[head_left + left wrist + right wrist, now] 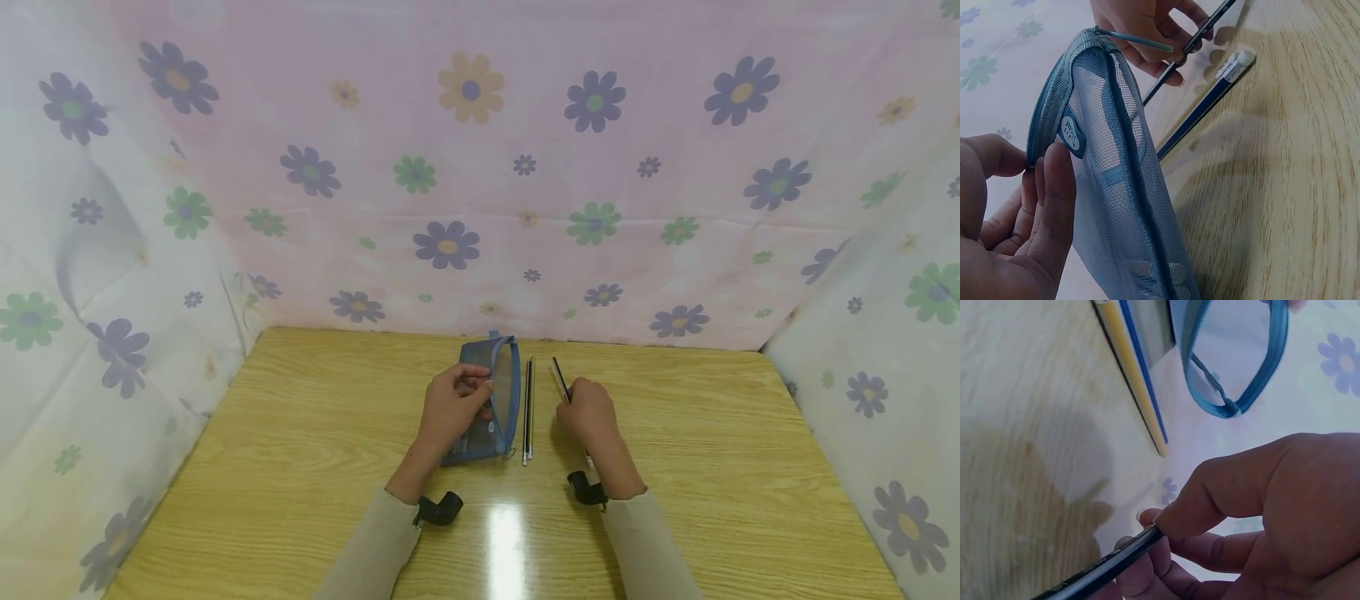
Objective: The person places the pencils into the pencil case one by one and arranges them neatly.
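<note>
My left hand [450, 404] pinches the rim of a blue mesh zip pouch [515, 392], whose mouth gapes toward the right. In the left wrist view, the thumb and fingers grip the zipper edge near a small label [1071, 134], and the zip pull [1138, 41] hangs at the far end. My right hand [592, 412] holds a dark pencil [559, 377] above the table, pinched between thumb and fingers in the right wrist view. Between the pouch and that hand lie several pencils [528, 408] side by side, a yellow one [1132, 369] among them. White erasers [1245, 59] cap their near ends.
The wood-grain table [300, 467] is bordered at the back and sides by a flower-print cloth [525, 192]. Black wrist mounts [440, 508] sit at both cuffs. A bright reflection shows on the table's near part.
</note>
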The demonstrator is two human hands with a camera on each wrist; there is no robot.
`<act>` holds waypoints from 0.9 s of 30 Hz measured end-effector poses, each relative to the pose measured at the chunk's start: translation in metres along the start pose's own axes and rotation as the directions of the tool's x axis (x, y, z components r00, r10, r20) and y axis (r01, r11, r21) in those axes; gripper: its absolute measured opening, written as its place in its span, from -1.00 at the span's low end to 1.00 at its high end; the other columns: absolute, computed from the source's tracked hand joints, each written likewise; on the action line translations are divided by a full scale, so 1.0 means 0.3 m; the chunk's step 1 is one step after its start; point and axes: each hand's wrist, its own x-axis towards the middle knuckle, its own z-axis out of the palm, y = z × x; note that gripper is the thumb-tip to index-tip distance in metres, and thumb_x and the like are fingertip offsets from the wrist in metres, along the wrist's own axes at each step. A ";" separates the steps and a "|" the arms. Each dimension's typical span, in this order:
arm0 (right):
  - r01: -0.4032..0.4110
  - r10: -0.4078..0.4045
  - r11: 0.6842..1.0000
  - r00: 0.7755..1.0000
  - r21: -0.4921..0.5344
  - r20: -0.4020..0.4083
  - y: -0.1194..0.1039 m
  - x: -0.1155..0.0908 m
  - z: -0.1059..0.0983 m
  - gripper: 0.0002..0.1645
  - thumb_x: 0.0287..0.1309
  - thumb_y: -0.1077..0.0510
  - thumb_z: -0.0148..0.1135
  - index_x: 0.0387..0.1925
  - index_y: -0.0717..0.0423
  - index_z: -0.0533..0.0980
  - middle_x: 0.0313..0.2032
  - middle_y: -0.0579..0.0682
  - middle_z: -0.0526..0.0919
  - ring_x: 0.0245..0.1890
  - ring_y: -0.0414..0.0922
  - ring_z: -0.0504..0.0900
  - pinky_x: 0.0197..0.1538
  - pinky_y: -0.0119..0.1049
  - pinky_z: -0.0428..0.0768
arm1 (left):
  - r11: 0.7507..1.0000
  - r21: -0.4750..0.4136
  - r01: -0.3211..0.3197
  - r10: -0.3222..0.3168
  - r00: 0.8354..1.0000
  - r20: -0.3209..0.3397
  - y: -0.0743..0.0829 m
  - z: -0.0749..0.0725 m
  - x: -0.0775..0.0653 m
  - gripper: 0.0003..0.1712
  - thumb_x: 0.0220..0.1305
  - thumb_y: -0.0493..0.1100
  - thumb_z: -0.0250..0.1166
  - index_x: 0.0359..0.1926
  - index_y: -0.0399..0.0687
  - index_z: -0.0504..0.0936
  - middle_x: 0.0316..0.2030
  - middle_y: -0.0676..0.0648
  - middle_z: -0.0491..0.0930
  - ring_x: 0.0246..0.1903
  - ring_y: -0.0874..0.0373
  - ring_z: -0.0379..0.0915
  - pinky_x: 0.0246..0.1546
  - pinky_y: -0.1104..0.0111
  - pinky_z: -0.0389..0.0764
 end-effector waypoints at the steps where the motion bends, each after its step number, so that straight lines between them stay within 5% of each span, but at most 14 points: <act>1: 0.009 -0.009 1.000 1.000 0.013 0.004 0.003 0.000 -0.004 -0.90 0.15 0.41 0.14 -0.46 0.32 0.53 -0.49 0.14 0.56 -0.53 -0.01 0.47 -0.54 -0.24 0.49 | 1.000 -0.001 0.001 -0.001 1.000 0.001 0.000 -0.001 0.000 -0.73 0.43 -0.43 0.32 0.08 -0.51 0.65 -0.25 -0.30 0.64 -0.39 -0.36 0.67 -0.36 -0.13 0.80; 6: 0.020 -0.023 0.998 0.999 0.063 0.035 0.012 -0.003 -0.023 -0.81 0.24 0.37 0.14 -0.14 0.41 0.56 -0.19 0.28 0.67 -0.32 0.09 0.61 -0.38 -0.15 0.65 | 1.000 -0.004 0.001 -0.001 1.000 0.006 0.001 -0.003 0.000 -0.73 0.43 -0.43 0.33 0.09 -0.51 0.65 -0.25 -0.29 0.64 -0.39 -0.34 0.67 -0.37 -0.10 0.81; 16: -0.014 -0.010 0.981 0.993 0.194 0.121 0.017 -0.005 -0.050 -0.68 0.42 0.27 0.17 0.13 0.30 0.54 -0.02 0.30 0.68 -0.25 0.07 0.69 -0.35 -0.17 0.68 | 1.000 -0.010 0.007 -0.007 1.000 0.001 -0.036 -0.004 0.019 -0.74 0.42 -0.43 0.34 0.07 -0.50 0.67 -0.25 -0.31 0.64 -0.41 -0.33 0.66 -0.39 -0.10 0.81; 20: -0.020 -0.014 0.969 0.990 0.245 0.139 0.007 -0.004 -0.052 -0.64 0.44 0.27 0.18 0.20 0.30 0.54 -0.03 0.29 0.68 -0.32 0.03 0.72 -0.33 -0.14 0.74 | 1.000 -0.007 0.016 -0.016 1.000 -0.009 -0.096 -0.003 0.046 -0.74 0.42 -0.40 0.36 0.07 -0.44 0.69 -0.25 -0.28 0.65 -0.45 -0.25 0.67 -0.38 -0.12 0.80; 27: -0.026 -0.023 0.937 0.991 0.350 0.135 0.000 -0.005 -0.047 -0.60 0.43 0.29 0.18 0.23 0.32 0.54 -0.17 0.20 0.65 -0.49 -0.03 0.67 -0.29 -0.07 0.83 | 1.000 -0.026 -0.008 0.008 1.000 -0.001 -0.112 -0.010 0.045 -0.73 0.42 -0.33 0.40 0.07 -0.36 0.71 -0.26 -0.23 0.67 -0.52 -0.10 0.67 -0.44 -0.01 0.82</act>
